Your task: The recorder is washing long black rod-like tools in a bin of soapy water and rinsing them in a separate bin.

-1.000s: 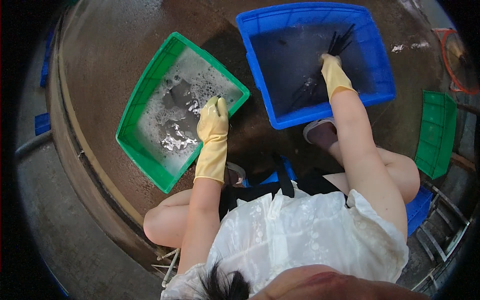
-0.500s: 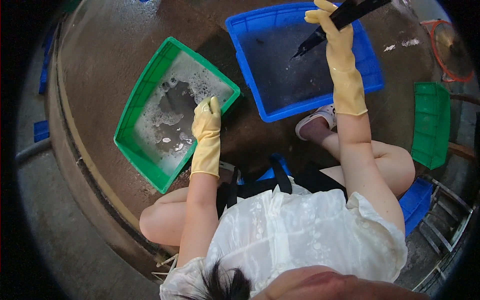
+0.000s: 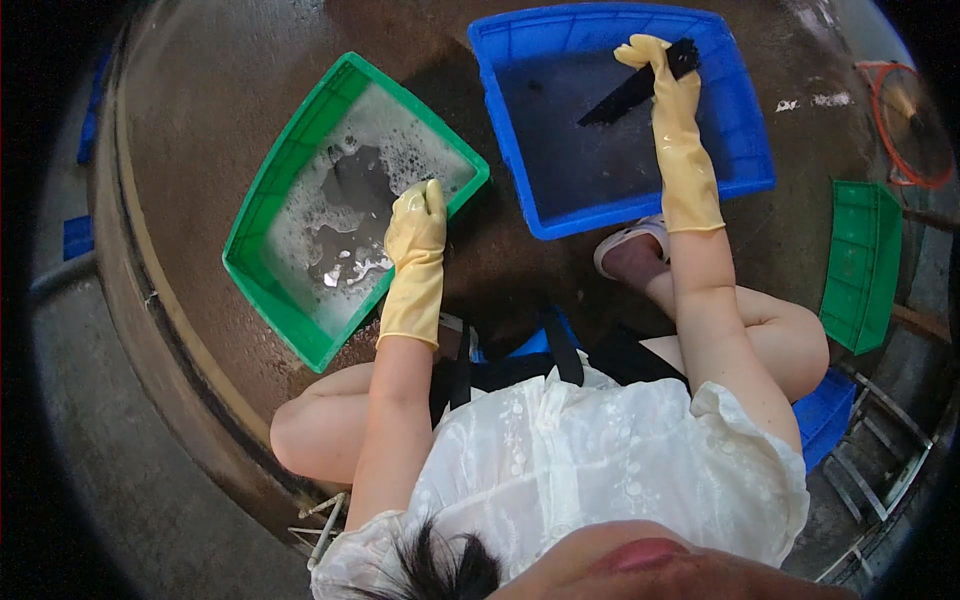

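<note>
My left hand (image 3: 417, 225), in a pale yellow rubber glove, is closed in a fist over the near right side of a green plastic crate (image 3: 290, 170). Grey water with white suds (image 3: 300, 235) fills much of that crate. What the fist holds, if anything, is hidden. To the right, my gloved right hand (image 3: 672, 92) grips a long, flat black strip (image 3: 628, 98) over a blue plastic crate (image 3: 560, 30). The strip slants down to the left, its lower end at the surface of dark, cloudy water (image 3: 565, 150). I cannot make out its exact kind.
A smaller green crate (image 3: 862, 270) stands at the right, with a blue bin (image 3: 825, 415) and a metal rack (image 3: 885, 470) nearer me. An orange-rimmed round fan (image 3: 910, 120) is at the far right. Wet brown floor (image 3: 190, 160) surrounds the crates.
My right hand has come down and nearer with the black strip, which has dropped from above the blue crate's far rim to its water. My left hand stays closed in nearly the same place.
</note>
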The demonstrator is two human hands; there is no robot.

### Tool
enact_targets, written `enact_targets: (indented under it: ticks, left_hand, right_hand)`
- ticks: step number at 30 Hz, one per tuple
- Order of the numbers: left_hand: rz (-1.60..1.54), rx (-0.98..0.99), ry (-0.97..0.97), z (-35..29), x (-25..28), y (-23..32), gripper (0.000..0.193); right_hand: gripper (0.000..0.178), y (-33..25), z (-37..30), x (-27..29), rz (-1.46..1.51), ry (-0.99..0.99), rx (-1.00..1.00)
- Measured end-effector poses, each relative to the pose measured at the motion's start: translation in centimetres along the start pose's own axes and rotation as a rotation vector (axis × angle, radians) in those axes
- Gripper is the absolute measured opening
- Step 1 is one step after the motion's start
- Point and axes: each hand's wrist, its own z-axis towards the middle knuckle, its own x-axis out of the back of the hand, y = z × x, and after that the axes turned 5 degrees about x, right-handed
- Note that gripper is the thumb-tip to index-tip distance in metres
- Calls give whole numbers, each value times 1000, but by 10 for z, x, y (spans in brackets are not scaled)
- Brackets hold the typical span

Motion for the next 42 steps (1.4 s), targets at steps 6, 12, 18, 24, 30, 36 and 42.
enact_targets:
  ticks: [6, 12, 18, 24, 30, 36, 42]
  left_hand:
    - [-31, -22, -67, 2, 7, 10, 37]
    - [-33, 19, -50, -2, 10, 11, 38]
    - [-10, 5, -85, 1, 11, 24, 38]
    - [-13, -36, 17, -4, 9, 3, 39]
    - [-23, -38, -29, 0, 9, 17, 38]
    - [8, 3, -116, 2, 9, 10, 42]
    - [-17, 14, -18, 0, 5, 14, 36]
  right_hand:
    - [21, 68, -1, -1, 551, 130, -568]
    - [22, 132, -12, 32, 323, 369, -1063]
    - [14, 164, -11, 86, 343, 526, -684]
    - [27, 58, 7, 10, 659, 204, -549]
    - [25, 14, 8, 16, 573, -314, -55]
    - [12, 14, -6, -11, 22, -431, -18]
    - [15, 29, -15, -15, 175, -217, -211]
